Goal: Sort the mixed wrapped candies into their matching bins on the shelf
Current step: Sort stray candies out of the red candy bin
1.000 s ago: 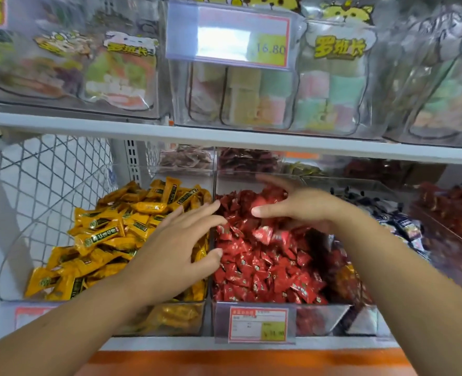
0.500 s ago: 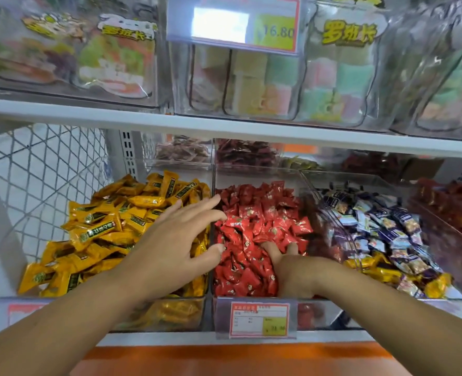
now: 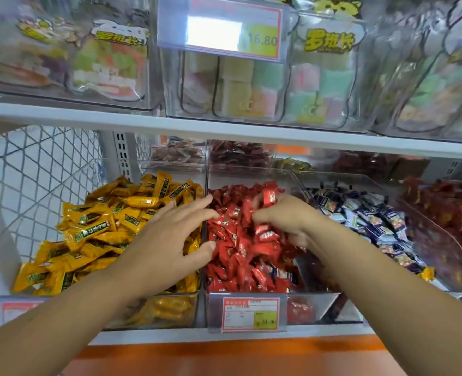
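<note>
From the head view, my left hand (image 3: 167,240) lies flat and released, fingers spread over the right side of the yellow foil-wrapped candies (image 3: 102,229) in their clear plastic left bin (image 3: 170,310), fingertips reaching the divider. My right hand (image 3: 286,221) is curled round a bunch of red wrapped candies (image 3: 238,256) above the heap in the clear plastic middle bin (image 3: 322,305), with one red piece poking up over the fingers. To do this well, I'd loosen that handful over its own bin and pick out only what doesn't match; a few bluish wrappers (image 3: 281,272) near the front look like strays, and so does a yellow piece (image 3: 427,274) at the front of the dark-blue-and-white wrapped candies (image 3: 370,215) to the right. I'd lift low so nothing spills across the dividers. A red-bordered price tag (image 3: 251,313) fronts the middle bin, above an orange shelf edge (image 3: 224,354). White wire mesh (image 3: 34,169) closes the left side, and a white shelf board (image 3: 224,126) overhead carries clear tubs of pastel cubes (image 3: 265,85).
</note>
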Tool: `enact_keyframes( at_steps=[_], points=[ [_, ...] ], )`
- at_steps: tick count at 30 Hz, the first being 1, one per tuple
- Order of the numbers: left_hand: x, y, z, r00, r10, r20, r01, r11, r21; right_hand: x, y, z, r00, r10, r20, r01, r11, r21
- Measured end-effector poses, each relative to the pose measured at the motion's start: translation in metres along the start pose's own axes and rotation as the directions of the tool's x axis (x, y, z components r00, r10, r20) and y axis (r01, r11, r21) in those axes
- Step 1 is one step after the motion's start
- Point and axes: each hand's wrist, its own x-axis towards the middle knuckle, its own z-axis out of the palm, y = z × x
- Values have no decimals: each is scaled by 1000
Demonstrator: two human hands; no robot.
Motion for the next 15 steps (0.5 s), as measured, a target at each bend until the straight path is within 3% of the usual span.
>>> enact_keyframes(
  at_steps=[3, 4, 6, 8, 9, 11, 12, 13, 15],
  points=[
    [1, 0, 0, 1000, -6, 1, 6, 1000, 9, 4, -12, 9, 997, -66, 30, 64, 997, 50],
    [1, -1, 0, 1000, -5, 2, 5, 1000, 11, 6, -16, 8, 997, -62, 50, 62, 998, 0],
    [1, -2, 0, 1000, 0, 2, 0, 1000, 15, 1, -26, 0, 991, -101, 89, 123, 949, -291],
    [0, -1, 0, 1000, 5, 0, -5, 1000, 15, -12, -34, -12, 981, -160, 112, 194, 746, -637],
    [0, 0, -1, 1000, 6, 0, -6, 1000, 14, -19, -34, -17, 982, -141, 127, 186, 582, -792],
    [0, 0, -1, 1000, 6, -5, -6, 1000, 12, -31, -27, -18, 979, 61, 196, 180, 206, -962],
    [0, 0, -1, 1000, 4, -6, -4, 1000, 13, -34, -19, -16, 959, 186, 212, 200, 83, -976],
    [0, 0, -1, 1000, 4, -5, -4, 1000, 15, -36, -9, -13, 937, 287, 198, 194, 44, -980],
    [1, 0, 1, 1000, 5, -7, -5, 1000, 11, -33, 9, -7, 906, 395, 150, 119, 102, -988]
  ],
)
